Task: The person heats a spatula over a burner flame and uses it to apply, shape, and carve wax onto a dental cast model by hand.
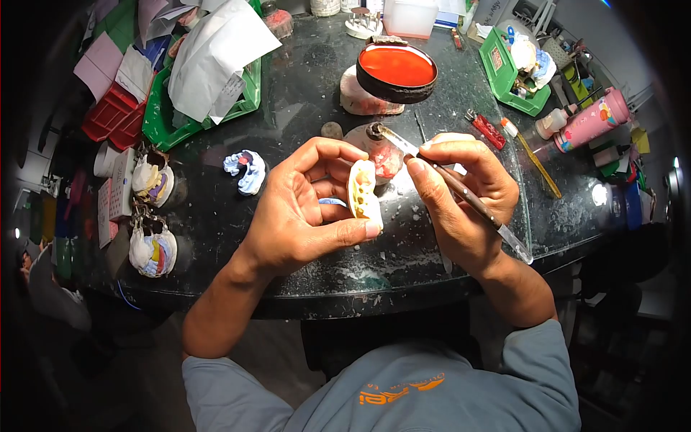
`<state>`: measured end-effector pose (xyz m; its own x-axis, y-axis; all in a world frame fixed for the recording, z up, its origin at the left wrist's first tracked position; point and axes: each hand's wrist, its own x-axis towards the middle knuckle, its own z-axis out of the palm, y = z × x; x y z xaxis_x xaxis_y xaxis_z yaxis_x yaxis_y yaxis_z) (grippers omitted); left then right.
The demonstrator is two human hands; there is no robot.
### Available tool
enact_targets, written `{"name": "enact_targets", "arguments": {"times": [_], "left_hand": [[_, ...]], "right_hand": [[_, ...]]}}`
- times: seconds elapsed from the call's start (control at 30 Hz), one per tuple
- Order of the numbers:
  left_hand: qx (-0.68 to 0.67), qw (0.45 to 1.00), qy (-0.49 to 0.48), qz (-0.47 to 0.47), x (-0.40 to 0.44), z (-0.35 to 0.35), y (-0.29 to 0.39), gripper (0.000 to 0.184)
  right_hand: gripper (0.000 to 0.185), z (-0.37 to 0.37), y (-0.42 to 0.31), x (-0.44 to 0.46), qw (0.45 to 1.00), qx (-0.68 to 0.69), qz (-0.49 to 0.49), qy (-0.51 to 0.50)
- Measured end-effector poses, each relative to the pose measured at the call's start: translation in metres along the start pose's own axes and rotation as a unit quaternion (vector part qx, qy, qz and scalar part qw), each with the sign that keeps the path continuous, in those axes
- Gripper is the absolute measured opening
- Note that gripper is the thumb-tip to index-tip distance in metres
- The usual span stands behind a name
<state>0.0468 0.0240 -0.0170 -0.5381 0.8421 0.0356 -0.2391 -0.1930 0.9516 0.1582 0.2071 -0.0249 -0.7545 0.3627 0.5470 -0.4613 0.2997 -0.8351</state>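
My left hand (302, 198) grips a cream-coloured dental cast (362, 191) between fingertips and thumb, with its row of tooth shapes turned toward my right hand. In my right hand (468, 194) is a wax knife (461, 189) with a wooden handle, held like a pen. Its metal tip reaches to the dark top of a small burner (374, 131), whose base is spotted with red wax; I cannot make out a flame. Behind the burner, a round dark pan of red wax (397, 66) sits tilted over a stained plaster block (368, 99).
Plaster models (152, 253) stand on the left, near a blue-and-white cast (246, 173). Papers (212, 61) fill a green tray (155, 119). To the right are another green tray (497, 65), a red lighter (489, 133), a yellow-handled brush (536, 162) and a pink bottle (594, 119).
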Motion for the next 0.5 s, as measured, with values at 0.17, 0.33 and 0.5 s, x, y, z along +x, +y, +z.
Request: {"name": "enact_targets", "arguments": {"times": [0.17,0.33,0.5], "left_hand": [[0.002,1.000,-0.001,0.001,-0.0003,-0.0003,-0.0003,0.064],[0.007,1.000,-0.002,0.010,0.0001,-0.0002,-0.0005,0.064],[0.016,1.000,-0.008,0.013,-0.0001,-0.0008,-0.0008,0.061]], "right_hand": [[0.019,0.0003,-0.0002,-0.0006,1.000,0.006,0.012,0.005],[0.016,0.0006,-0.0025,-0.0042,0.999,0.030,0.019,0.028],[0.011,-0.0054,0.0023,-0.0090,0.989,0.126,-0.021,-0.074]]}}
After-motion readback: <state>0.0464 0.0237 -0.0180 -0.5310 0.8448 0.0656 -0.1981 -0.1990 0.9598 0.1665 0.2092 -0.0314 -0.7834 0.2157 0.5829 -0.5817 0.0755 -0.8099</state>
